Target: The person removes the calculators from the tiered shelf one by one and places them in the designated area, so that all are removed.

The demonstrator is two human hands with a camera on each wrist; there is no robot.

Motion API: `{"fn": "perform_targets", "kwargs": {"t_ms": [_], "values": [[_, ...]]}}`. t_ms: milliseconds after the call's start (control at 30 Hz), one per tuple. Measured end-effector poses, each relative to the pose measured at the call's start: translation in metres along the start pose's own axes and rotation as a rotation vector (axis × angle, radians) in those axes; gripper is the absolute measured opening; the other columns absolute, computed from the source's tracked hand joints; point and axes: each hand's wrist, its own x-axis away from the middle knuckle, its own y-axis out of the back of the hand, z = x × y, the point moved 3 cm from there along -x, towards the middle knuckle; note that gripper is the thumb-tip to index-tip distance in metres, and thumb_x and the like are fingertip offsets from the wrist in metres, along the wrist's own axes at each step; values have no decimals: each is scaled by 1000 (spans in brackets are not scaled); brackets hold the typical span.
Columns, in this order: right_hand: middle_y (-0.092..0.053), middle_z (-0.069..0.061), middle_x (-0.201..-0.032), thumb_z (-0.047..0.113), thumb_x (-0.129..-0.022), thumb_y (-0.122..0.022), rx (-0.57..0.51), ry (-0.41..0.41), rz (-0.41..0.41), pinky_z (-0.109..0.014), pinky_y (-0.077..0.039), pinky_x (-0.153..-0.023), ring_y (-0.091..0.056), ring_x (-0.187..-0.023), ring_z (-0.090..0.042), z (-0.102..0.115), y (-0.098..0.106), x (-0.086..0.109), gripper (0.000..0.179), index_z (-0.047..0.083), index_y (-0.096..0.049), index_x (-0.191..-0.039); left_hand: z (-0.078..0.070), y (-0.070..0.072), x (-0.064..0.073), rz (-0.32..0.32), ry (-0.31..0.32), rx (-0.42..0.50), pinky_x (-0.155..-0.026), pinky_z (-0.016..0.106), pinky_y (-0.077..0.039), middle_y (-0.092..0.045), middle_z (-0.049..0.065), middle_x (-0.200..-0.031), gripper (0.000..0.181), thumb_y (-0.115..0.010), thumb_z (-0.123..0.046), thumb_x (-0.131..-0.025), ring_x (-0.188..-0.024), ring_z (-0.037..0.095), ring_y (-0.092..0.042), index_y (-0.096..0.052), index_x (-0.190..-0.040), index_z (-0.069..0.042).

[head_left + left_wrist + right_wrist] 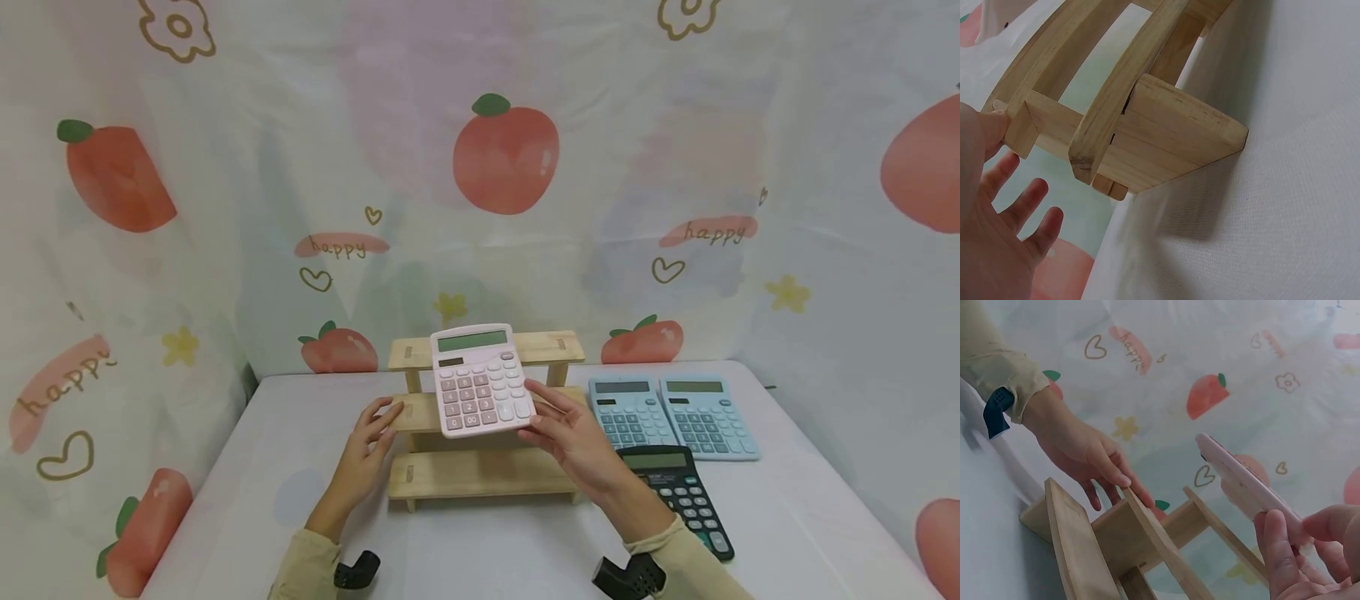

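Observation:
A pink calculator (480, 383) is in my right hand (573, 437), pinched at its lower right corner between thumb and fingers. It is held tilted, keys and screen facing me, in front of the upper tiers of a three-tier wooden stand (483, 473). In the right wrist view the calculator (1250, 487) appears edge-on, apart from the boards. My left hand (367, 446) grips the left end of the stand's middle board with thumb and index finger. The left wrist view shows the other fingers of that hand (1004, 219) spread beside the board's end.
Right of the stand, two light blue calculators (708, 417) lie side by side on the white table (480, 554). A black calculator (682, 492) lies nearer, partly behind my right wrist. A fruit-patterned cloth (525, 275) hangs behind and at both sides.

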Motion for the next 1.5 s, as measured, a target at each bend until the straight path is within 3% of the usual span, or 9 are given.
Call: {"fn": "perform_targets", "kwargs": {"t_ms": [767, 1133, 1500], "values": [[-30, -27, -161, 3, -104, -49, 64, 8, -21, -24, -55, -95, -64, -117, -6, 1, 25, 29, 61, 3, -25, -160, 4, 0, 0, -5, -19, 8, -95, 42, -50, -46, 20, -152, 39, -54, -9, -104, -127, 35, -50, -58, -142, -5], [-46, -13, -152, 7, -104, -51, 87, -15, -75, -24, -55, -95, -66, -116, -7, 3, 40, 43, 62, 4, -25, -160, 4, -1, 2, 0, -3, 9, -96, 43, -50, -45, 20, -153, 39, -54, -10, -104, -127, 36, -50, -58, -142, -5], [-39, -18, -156, 9, -104, -52, 108, -18, -95, -24, -55, -95, -65, -116, -7, 4, 51, 55, 64, 4, -22, -160, 4, 0, 2, 8, 23, 22, -97, 45, -49, -44, 17, -154, 39, -52, -13, -105, -129, 34, -48, -57, -144, -7]]}}
